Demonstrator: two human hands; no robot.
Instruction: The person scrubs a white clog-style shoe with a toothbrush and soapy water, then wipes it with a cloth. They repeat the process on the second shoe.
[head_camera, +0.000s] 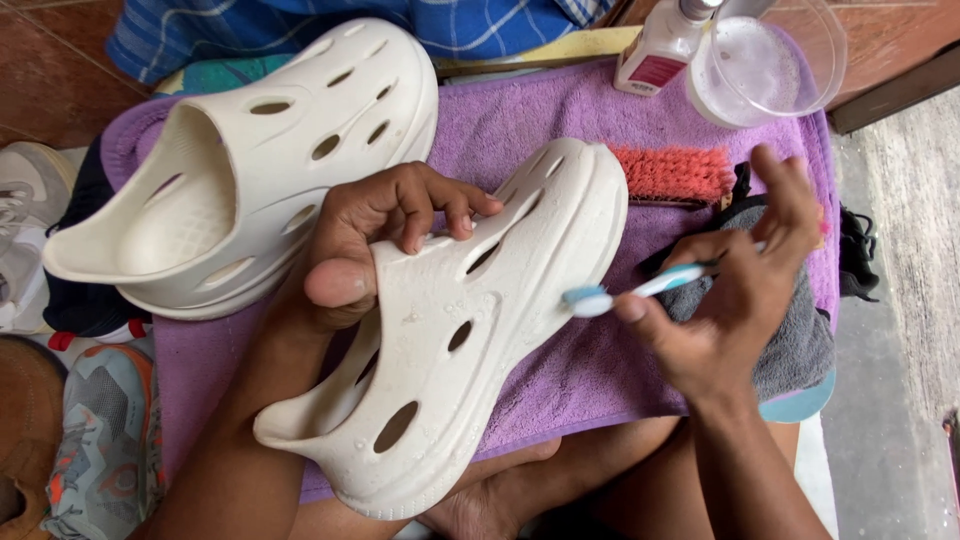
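The left hand (375, 240) grips a cream foam clog (450, 330) by its upper: thumb pressed on the near side of the opening, fingers curled over the top and closed on the material. The forearm rises from the lower left. The clog is held tilted above the near edge of the purple towel (560, 110), heel toward the person, and water droplets show on its surface.

The right hand (740, 290) pinches a toothbrush (640, 288) with a blue and white handle between thumb and forefinger; the other fingers are raised and loosely spread. The brush head touches the clog's side wall near the toe.

A second cream clog (250, 170) rests at the towel's far left corner. An orange scrub brush (670, 172) lies near the far right part, beside a grey cloth (800, 340) along the right edge. A clear plastic bowl (770, 60) and a white bottle (660, 50) stand at the far right corner. Sneakers (100, 440) lie on the floor left of the towel.
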